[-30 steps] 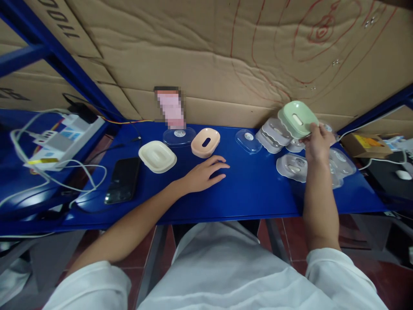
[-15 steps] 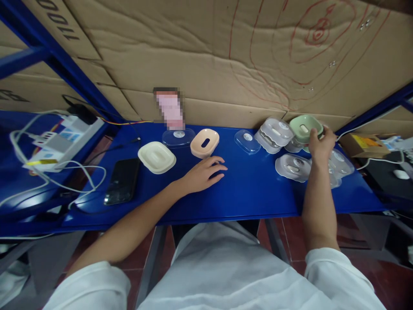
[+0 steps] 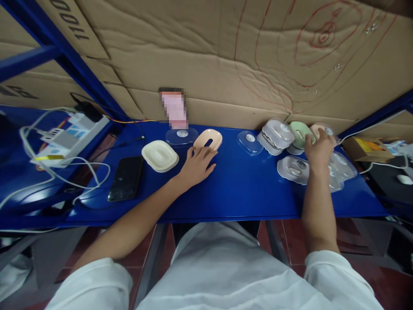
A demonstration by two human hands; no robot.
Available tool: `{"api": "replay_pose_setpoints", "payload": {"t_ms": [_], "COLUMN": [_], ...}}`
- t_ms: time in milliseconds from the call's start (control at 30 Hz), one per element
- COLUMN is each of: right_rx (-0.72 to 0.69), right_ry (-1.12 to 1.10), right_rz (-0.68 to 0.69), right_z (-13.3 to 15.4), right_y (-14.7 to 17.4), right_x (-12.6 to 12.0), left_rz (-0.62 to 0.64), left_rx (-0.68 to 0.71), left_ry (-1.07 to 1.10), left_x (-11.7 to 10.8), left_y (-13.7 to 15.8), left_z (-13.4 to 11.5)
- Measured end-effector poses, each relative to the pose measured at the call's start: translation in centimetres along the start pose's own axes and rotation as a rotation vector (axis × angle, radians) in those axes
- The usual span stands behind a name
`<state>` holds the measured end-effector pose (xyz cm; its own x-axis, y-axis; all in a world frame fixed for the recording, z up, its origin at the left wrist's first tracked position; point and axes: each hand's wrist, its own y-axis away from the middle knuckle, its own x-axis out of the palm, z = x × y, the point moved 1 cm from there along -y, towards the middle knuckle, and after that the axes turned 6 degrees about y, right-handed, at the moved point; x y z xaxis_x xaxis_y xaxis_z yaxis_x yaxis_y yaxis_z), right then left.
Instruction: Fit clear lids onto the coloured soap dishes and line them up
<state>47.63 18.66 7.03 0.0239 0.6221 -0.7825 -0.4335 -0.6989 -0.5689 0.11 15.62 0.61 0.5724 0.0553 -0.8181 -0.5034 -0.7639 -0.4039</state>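
My left hand (image 3: 198, 165) lies at the near side of a peach soap dish (image 3: 209, 138) with a slot in its middle. Its fingers reach over the near rim, and the thumb stands apart. A cream soap dish (image 3: 160, 156) sits to its left, with a clear lid (image 3: 181, 137) behind. At the right, my right hand (image 3: 319, 148) is closed on the right end of a green soap dish (image 3: 300, 132); its fingertips are partly hidden. A pinkish dish (image 3: 329, 130) shows behind that hand. Several grey lidded soap dishes (image 3: 278, 132) stand beside the green one.
A loose clear lid (image 3: 250, 143) lies mid-table. More clear lids (image 3: 343, 165) lie right of my right forearm. A black phone (image 3: 125, 178) and white cables (image 3: 92, 185) are at the left. Another phone (image 3: 174, 107) leans on the cardboard wall (image 3: 209, 73).
My left hand has moved up onto the peach dish's near rim. The green dish has shifted left and tilted with my right hand at it, and the pinkish dish has come into view.
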Motion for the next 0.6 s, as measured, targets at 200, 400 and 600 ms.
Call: {"api": "replay_pose_setpoints", "payload": {"t_ms": [200,400,600], "right_rx": [-0.526,-0.901,-0.995], "right_ry": [-0.28,-0.108,-0.21], "right_rz": [-0.068,0.364,0.361], "right_z": [7.8,13.8,14.2], "right_y": [5.7,12.6,13.9], "right_x": [-2.2,1.5,1.8], "left_rz": [0.085,0.099,-0.047], "left_rx": [0.025,0.055,-0.207], "left_ry": [-0.061,-0.072,-0.264], "left_x": [-0.5,-0.8,-4.0], "left_y": [-0.3,-0.4,-0.8], "left_z": [-1.4,-1.2,0.0]}}
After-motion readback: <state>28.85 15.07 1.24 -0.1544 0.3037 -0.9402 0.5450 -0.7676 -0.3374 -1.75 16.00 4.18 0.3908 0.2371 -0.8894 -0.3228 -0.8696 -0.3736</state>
